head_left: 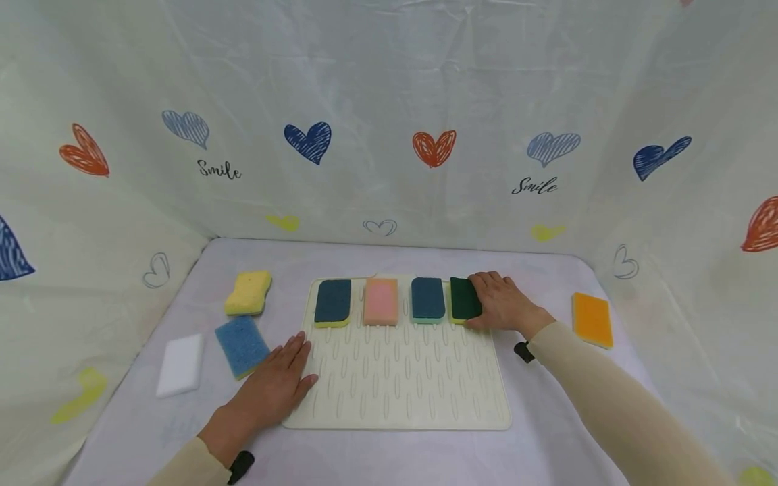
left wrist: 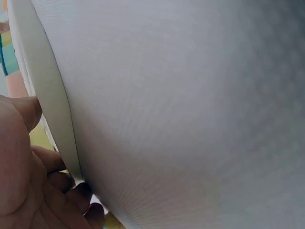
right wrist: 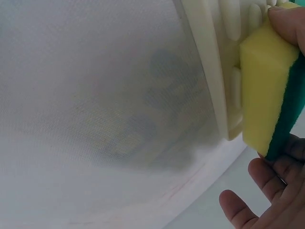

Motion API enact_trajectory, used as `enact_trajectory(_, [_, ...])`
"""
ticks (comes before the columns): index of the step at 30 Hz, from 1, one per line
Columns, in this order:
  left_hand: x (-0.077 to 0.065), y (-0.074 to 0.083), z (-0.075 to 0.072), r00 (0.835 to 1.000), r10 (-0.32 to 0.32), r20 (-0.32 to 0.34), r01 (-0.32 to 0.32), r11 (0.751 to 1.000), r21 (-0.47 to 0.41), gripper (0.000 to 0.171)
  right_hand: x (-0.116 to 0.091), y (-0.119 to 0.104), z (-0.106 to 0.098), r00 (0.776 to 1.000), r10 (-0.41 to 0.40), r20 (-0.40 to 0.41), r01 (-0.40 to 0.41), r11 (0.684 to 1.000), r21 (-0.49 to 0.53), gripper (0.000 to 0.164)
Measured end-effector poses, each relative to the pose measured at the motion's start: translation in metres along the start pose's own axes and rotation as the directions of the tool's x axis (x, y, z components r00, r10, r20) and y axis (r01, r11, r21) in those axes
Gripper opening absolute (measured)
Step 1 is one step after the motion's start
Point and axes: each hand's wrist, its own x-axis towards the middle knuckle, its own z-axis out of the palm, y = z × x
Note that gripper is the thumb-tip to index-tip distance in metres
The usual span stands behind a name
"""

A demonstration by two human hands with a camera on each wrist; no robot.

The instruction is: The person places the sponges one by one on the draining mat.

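Note:
A cream mat [head_left: 404, 378] with raised ridges lies on the table. Along its far edge sit a blue-topped sponge [head_left: 332, 301], a pink sponge [head_left: 381, 302], a second blue-topped sponge [head_left: 428, 298] and a dark green and yellow sponge [head_left: 463, 299]. My right hand [head_left: 504, 304] grips this green and yellow sponge at the mat's far right corner; in the right wrist view, the thumb lies on one end and fingers at the other. With fingers fairly straight, my left hand [head_left: 275, 381] rests at the mat's left edge, thumb touching it in the left wrist view.
Left of the mat lie a yellow sponge [head_left: 248, 293], a blue sponge [head_left: 242, 345] close to the left hand, and a white sponge block [head_left: 179, 365]. An orange sponge [head_left: 592, 319] is near the table's right edge. A heart-printed curtain [head_left: 377, 81] surrounds the table.

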Motion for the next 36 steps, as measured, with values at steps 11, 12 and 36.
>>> enact_trajectory(11, [0.000,0.001,-0.002,1.000,-0.004,0.008,0.004,1.000,-0.007,0.069,0.000,-0.001,0.000,1.000,0.012,0.027,-0.012,1.000,0.013,0.101])
enact_trajectory(12, [0.000,0.001,-0.002,1.000,-0.004,0.007,0.004,1.000,-0.007,0.069,0.001,-0.001,0.000,0.999,0.013,0.029,-0.013,1.000,0.013,0.102])
enact_trajectory(36, [0.001,0.002,-0.002,1.000,-0.012,0.020,0.012,1.000,-0.021,0.069,-0.015,-0.014,-0.017,0.993,0.048,-0.103,-0.053,0.998,-0.038,0.104])
